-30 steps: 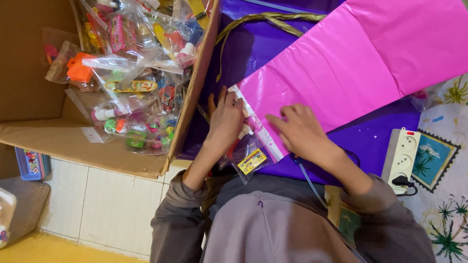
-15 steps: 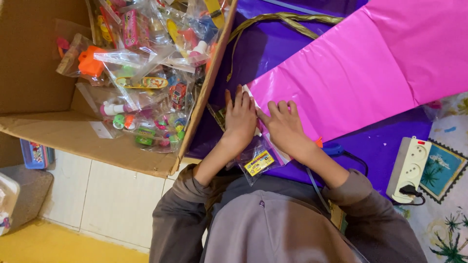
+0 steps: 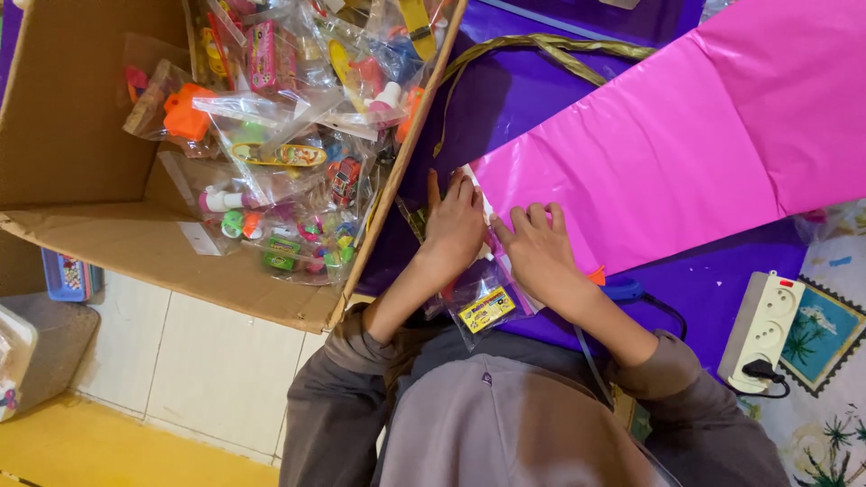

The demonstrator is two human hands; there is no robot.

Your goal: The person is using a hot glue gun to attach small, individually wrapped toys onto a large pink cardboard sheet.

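Note:
My left hand (image 3: 456, 225) lies flat, fingers stretched out, on the near corner of a large pink sheet (image 3: 686, 144) spread over a purple cloth (image 3: 541, 90). Right beside it, my right hand (image 3: 539, 248) curls its fingers over the pink sheet's white-edged corner and pinches it. A small clear plastic bag (image 3: 487, 305) with a yellow label pokes out from under both hands, toward my body. What lies beneath my palms is hidden.
An open cardboard box (image 3: 108, 234) full of bagged small toys (image 3: 280, 162) stands to the left. A braided gold cord (image 3: 541, 50) lies on the purple cloth. A white power strip (image 3: 765, 329) with a black plug sits at the right, and a blue-handled tool (image 3: 622, 289) lies by my right wrist.
Both hands have drawn closer together at the pink sheet's corner. The white strip seen along its edge is now mostly covered by my hands.

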